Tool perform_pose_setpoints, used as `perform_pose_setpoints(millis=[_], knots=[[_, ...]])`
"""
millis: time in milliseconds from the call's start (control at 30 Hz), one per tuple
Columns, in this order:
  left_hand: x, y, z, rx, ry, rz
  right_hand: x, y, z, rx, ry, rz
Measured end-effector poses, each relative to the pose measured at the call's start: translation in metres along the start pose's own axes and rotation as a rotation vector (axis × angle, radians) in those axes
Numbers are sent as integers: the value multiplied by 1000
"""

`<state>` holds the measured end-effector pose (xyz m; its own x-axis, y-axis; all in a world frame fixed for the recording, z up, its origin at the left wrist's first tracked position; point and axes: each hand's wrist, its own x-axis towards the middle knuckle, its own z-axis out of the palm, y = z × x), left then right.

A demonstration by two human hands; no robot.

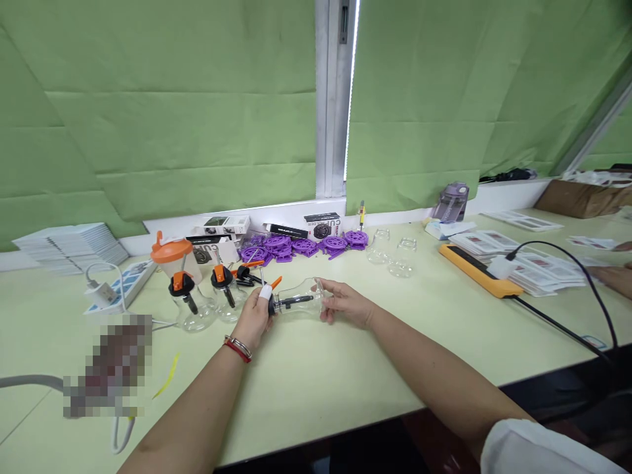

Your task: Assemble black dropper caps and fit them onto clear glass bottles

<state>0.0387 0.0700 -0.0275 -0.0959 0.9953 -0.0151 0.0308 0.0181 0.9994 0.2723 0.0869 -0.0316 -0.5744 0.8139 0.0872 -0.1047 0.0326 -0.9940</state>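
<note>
Both my hands hold a small clear glass bottle (301, 299) lying on its side just above the pale green table (316, 375). My left hand (254, 316), with a white finger cot and a red bracelet, is closed on the bottle's black and orange spout cap. At the bottle's round base, my right hand (345, 304) has its fingers wrapped round the glass. Two finished bottles with orange and black caps (185, 299) (224, 293) stand just left of my left hand.
A cup with an orange lid (172, 253), a power strip (126, 283), purple plastic wheels (301, 245), boxes, two empty glass bottles (395, 253) and a stack of papers (74, 245) line the back. A yellow device with a black cable (478, 270) and cards lie right.
</note>
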Motion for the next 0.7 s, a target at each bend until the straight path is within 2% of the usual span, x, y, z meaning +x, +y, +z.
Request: perform_pose_setpoints(millis=[167, 267, 400, 567, 700], knots=[[-2, -1, 1, 31, -16, 42, 5, 7, 0, -42, 149, 78], [0, -3, 0, 32, -19, 34, 6, 9, 1, -46, 140, 59], [1, -4, -1, 12, -21, 14, 2, 5, -1, -22, 30, 12], [-1, -2, 1, 29, -32, 33, 4, 6, 0, -33, 150, 98], [-1, -2, 1, 34, -30, 17, 8, 10, 1, -74, 166, 108]])
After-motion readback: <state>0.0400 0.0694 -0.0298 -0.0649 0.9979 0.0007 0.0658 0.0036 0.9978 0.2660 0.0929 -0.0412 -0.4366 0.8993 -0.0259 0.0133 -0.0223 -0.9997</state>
